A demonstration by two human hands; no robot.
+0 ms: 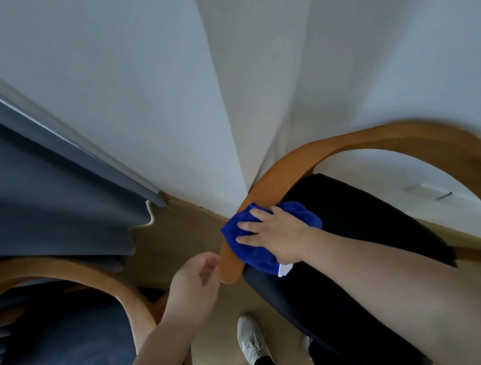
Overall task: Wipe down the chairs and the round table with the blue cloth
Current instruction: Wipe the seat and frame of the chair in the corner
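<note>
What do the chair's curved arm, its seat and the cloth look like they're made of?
Curved arm: probably bent wood, orange-brown with a smooth sheen.
Seat: black upholstery, matte; fabric or leather unclear.
Blue cloth: soft, fuzzy pile, likely microfibre, bunched under the right hand.

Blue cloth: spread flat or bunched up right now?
Bunched. The blue cloth sits crumpled under the right hand, draped over the chair's wooden armrest.
</note>
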